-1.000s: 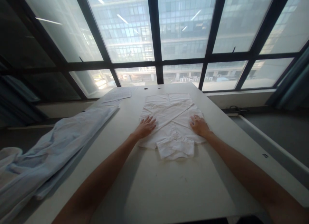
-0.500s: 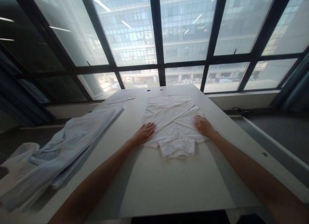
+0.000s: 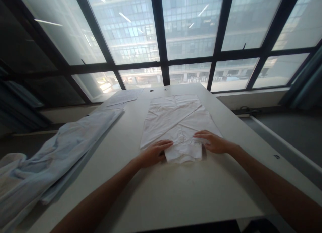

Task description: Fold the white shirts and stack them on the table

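A white shirt (image 3: 173,119) lies folded and creased on the white table, its sleeves crossing the body in diagonal folds. The collar (image 3: 184,154) points toward me. At the collar's left side, my left hand (image 3: 153,153) rests with its fingers stretched over the cloth and a gap below them. My right hand (image 3: 213,142) touches the shirt right of the collar, fingers extended and thumb apart. Neither hand visibly grips the fabric, though the undersides of the fingers are hidden.
A heap of pale clothes (image 3: 65,152) lies along the left of the table (image 3: 181,196), partly over its edge. Behind it are papers or flat cloth (image 3: 123,97). Dark-framed windows (image 3: 164,72) stand beyond the far edge. A pale rail (image 3: 284,144) runs at right.
Both hands have moved inward and nearer, from flat on the shirt's sides to either side of the collar. The camera view has shifted slightly.
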Available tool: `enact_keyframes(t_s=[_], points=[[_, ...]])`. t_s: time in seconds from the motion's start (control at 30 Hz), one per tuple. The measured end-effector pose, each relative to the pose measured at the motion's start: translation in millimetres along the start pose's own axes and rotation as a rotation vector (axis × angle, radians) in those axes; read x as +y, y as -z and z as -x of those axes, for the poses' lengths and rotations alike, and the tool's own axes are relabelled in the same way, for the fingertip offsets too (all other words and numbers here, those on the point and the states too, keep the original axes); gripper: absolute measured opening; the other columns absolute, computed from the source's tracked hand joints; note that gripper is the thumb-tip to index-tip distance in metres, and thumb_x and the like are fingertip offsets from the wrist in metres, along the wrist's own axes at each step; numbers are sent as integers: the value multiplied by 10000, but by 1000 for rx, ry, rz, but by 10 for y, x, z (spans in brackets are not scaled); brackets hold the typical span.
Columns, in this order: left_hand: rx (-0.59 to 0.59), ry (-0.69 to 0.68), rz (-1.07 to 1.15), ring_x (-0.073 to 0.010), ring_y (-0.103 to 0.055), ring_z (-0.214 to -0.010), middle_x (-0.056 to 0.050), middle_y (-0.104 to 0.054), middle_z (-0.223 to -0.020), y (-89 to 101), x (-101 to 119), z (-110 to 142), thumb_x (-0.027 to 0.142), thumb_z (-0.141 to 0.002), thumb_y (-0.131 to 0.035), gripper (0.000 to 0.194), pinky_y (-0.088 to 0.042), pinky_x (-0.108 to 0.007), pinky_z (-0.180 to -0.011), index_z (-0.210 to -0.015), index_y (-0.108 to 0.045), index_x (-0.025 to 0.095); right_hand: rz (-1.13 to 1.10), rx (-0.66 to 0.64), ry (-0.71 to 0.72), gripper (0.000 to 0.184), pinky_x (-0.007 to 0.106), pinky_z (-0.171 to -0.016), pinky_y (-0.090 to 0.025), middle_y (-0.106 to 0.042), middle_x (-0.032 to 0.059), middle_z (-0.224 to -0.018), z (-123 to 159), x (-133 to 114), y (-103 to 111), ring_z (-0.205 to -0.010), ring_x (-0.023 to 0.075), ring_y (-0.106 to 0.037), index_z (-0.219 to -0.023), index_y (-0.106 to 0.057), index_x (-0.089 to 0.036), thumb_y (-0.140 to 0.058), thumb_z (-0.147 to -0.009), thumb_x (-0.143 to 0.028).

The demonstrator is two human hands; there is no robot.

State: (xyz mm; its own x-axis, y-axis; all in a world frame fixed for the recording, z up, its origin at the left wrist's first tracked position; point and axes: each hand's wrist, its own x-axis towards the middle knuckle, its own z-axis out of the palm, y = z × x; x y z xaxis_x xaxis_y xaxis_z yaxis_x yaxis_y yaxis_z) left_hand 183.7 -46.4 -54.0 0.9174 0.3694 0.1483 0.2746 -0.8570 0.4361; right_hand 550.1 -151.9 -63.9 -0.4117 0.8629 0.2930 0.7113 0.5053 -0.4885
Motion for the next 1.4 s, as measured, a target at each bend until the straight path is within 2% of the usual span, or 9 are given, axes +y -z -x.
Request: enact_keyframes(t_s=[0.3, 0.47, 0.6, 0.77, 0.9, 1.07, 1.2, 1.3, 1.4], points=[[144, 74, 64, -233, -644, -1108, -95, -676, -1196, -40, 20, -116, 246, -952, -573, 332, -518, -367, -987, -1246, -728, 254, -154, -21, -89, 291, 394, -1040, -488, -686, 101, -1216, -75, -137, -1, -1144, 242, -629, -1178, -763, -250, -609, -936, -296], [241, 244, 69, -209, -627, -851, -60, -688, -877, -69, -34, -163, 398, -967, -556, 284, -510, -333, -822, -895, -735, 189, -190, 99, -181, 399, 357, -906, -500, -697, 90, -969, -105, -113, -31, -954, 228, -633, -802, -740, -196, -555, -973, -505], [332, 411, 74, -151, -499, -635, 16, -553, -622, -86, -16, -225, 451, -958, -501, 401, -396, -261, -613, -659, -571, 193, -199, 187, -316, 443, 267, -614, -423, -571, -6, -655, -139, -49, -124, -644, 152, -530, -655, -610, -188, -558, -943, -520], [343, 416, 175, -141, -503, -632, 23, -575, -642, -55, 15, -305, 330, -907, -454, 264, -345, -243, -586, -738, -598, 187, -266, 308, -400, 296, 249, -571, -392, -623, -18, -648, -192, -63, -194, -592, 142, -529, -886, -688, -158, -612, -862, -443], [405, 481, 235, -126, -489, -555, 45, -593, -625, -74, -62, -344, 409, -906, -521, 288, -340, -241, -564, -981, -661, 170, -249, 389, -451, 449, 260, -601, -433, -661, -19, -652, -220, -72, -247, -587, 154, -570, -1205, -649, -118, -625, -846, -386], [395, 505, 113, -133, -532, -560, 60, -613, -645, -104, -113, -338, 369, -907, -564, 421, -368, -246, -598, -1282, -595, 181, 26, 406, -505, 396, 276, -670, -455, -705, 16, -737, -234, -88, -352, -685, 186, -641, -1248, -650, -166, -607, -878, -299], [288, 515, -91, -162, -580, -615, 22, -632, -699, -86, -67, -310, 331, -940, -542, 348, -405, -270, -627, -1246, -645, 205, 240, 338, -569, 326, 282, -687, -460, -739, 53, -821, -237, -150, -376, -778, 219, -685, -1245, -657, -206, -563, -951, -309], [318, 422, -207, -206, -650, -802, -37, -681, -863, -74, -15, -297, 281, -942, -527, 332, -496, -322, -776, -1235, -666, 210, 351, 339, -564, 290, 315, -762, -488, -746, 90, -911, -228, -198, -327, -874, 250, -688, -1208, -672, -193, -522, -989, -309], [323, 214, -295, -253, -604, -1200, -101, -666, -1266, -94, 52, -296, 271, -995, -458, 391, -456, -409, -1050, -1347, -620, 224, 440, 383, -460, 294, 380, -896, -493, -726, 143, -1067, -224, -287, -287, -1028, 290, -652, -1146, -698, -169, -460, -1013, -277]])
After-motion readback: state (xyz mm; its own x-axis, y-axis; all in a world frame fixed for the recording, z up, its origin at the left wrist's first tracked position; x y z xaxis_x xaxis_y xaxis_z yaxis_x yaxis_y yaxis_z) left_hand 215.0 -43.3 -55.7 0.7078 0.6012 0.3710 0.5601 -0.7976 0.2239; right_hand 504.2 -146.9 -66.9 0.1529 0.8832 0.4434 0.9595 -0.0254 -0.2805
